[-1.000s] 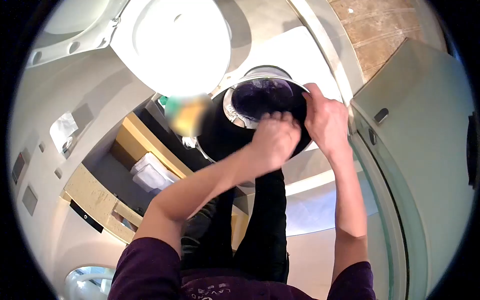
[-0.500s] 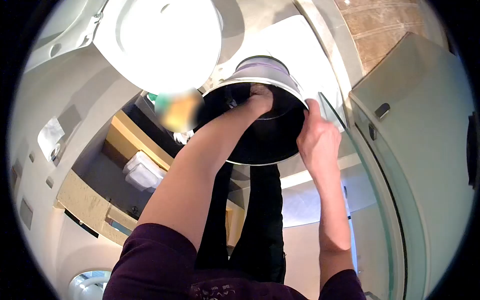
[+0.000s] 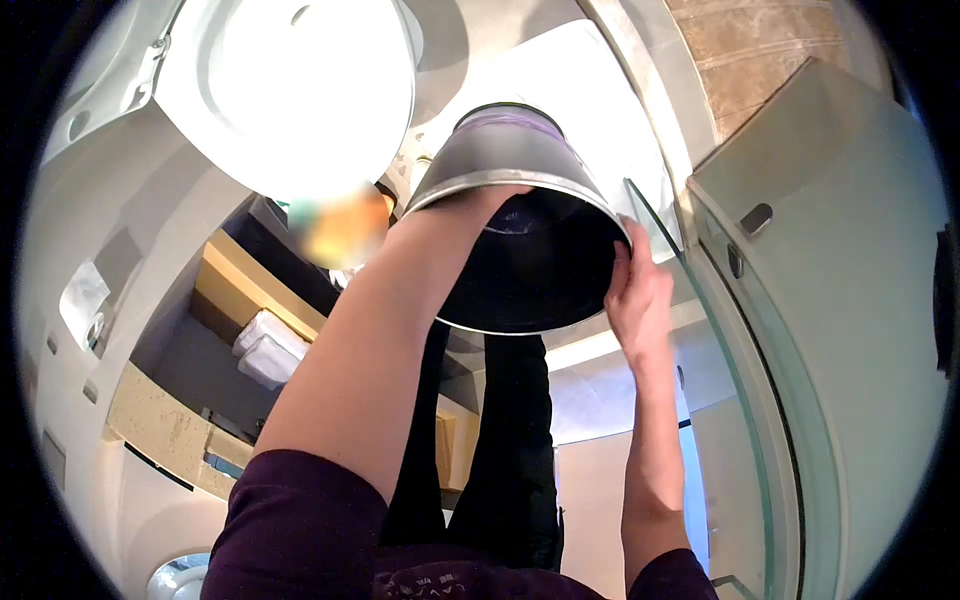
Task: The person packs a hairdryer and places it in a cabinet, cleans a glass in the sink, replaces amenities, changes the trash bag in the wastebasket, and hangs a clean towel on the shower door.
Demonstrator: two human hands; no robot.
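A silver-grey trash can [image 3: 500,150] with a dark inside is tilted so that its mouth faces me. A purple band runs round its far, narrower end. My left hand [image 3: 508,194] reaches into the mouth near the upper rim; its fingers are hidden inside, so I cannot see whether they grasp anything. A small glossy patch of what looks like plastic shows on the dark inner wall. At the right side of the rim, my right hand [image 3: 640,300] grips the can.
A white toilet [image 3: 300,90] stands at the upper left. Folded white towels [image 3: 270,350] lie on a shelf to the left. Beside my left forearm is a blurred orange and green object [image 3: 340,230]. A glass door [image 3: 820,260] stands at the right, near a white mat [image 3: 580,90].
The can has tipped further, and its outer wall shows more. My left hand has gone from plain view inside the can to mostly hidden behind the upper rim. My right hand stays on the rim.
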